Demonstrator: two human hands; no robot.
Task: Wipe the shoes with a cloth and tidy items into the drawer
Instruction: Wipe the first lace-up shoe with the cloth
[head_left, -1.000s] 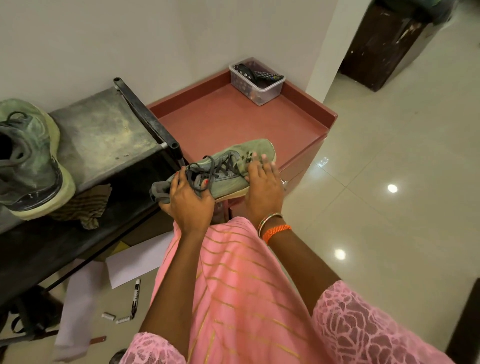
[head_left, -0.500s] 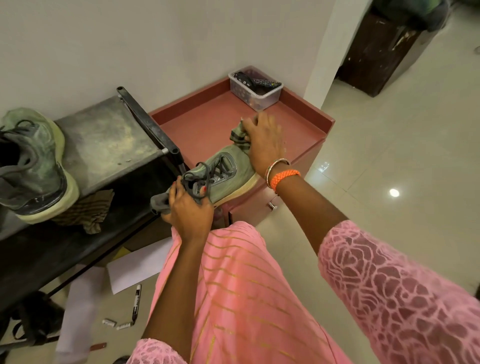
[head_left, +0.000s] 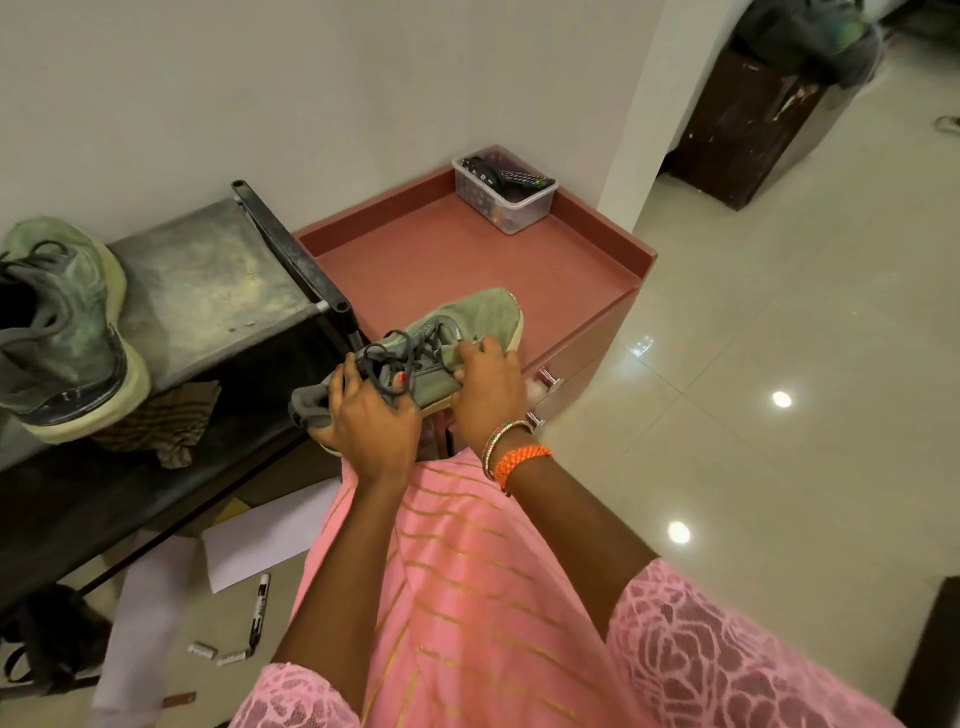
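— Green was the shoe (head_left: 462, 338) in the middle of the head view, held up over the front edge of the red cabinet (head_left: 467, 260). What held it?

— The left hand (head_left: 363, 410) was curled tight round the heel end and the laces. The right hand (head_left: 488, 389) pressed on the shoe's side. I could not tell if a cloth was under it.

— What could have gone wrong?

— I think the shoe could have slipped and dropped on the floor, because only one hand really gripped it. The loose laces could have snagged the fingers too.

— How many things did you count?

— Two shoes: one held, and a second shoe (head_left: 62, 332) on the dusty bench (head_left: 208, 291) at the left. One striped rag (head_left: 161, 421) lay under that bench top. One clear box (head_left: 506, 189) sat at the top of the cabinet. Two drawer knobs (head_left: 550, 382) showed. Low on the left floor lay one marker (head_left: 258, 613) and two batteries (head_left: 218, 654).
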